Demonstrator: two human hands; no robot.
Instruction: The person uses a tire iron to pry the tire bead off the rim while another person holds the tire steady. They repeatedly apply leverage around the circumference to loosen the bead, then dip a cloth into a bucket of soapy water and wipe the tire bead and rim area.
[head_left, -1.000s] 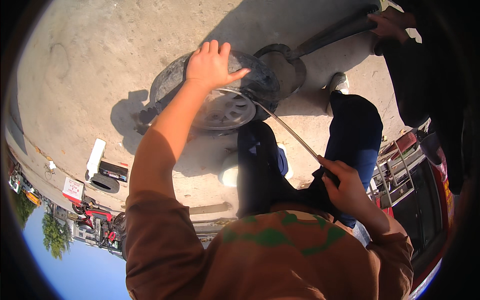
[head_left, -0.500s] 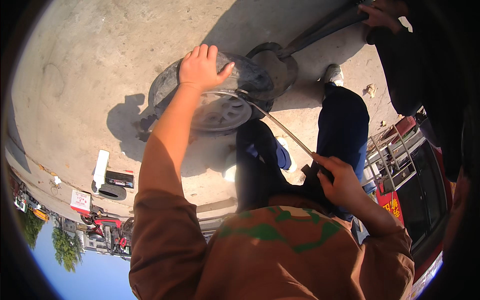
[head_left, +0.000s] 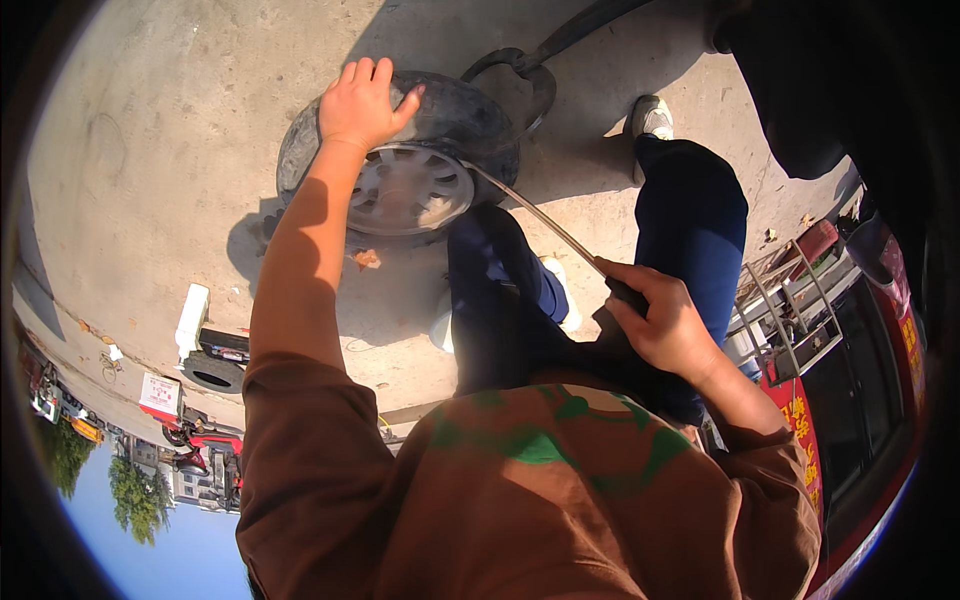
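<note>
A dusty black tyre (head_left: 470, 115) on a pale spoked rim (head_left: 405, 192) is in front of me on the concrete. My left hand (head_left: 362, 105) lies over the tyre's upper side, fingers bent over it and thumb apart. My right hand (head_left: 655, 315) is closed round the dark handle of a metal tyre lever (head_left: 545, 222). The lever's far tip meets the rim's right edge, where tyre and rim join; the exact contact is too small to tell. Just beyond the tyre's right side is the curved hook end of a dark long-handled tool (head_left: 545, 95).
Another person's dark sleeve (head_left: 800, 90) shows at upper right. My legs (head_left: 690, 220) straddle the area near the wheel. A red vehicle (head_left: 850, 370) with a metal rack stands at right. At left are a white bottle (head_left: 192, 320), a small tyre (head_left: 212, 374) and a white-and-red box (head_left: 160, 393).
The wheel, my left hand and the lever show farther up and left. The hooked tool's head, earlier against the tyre, now stands farther off it. The other person's hands have left view.
</note>
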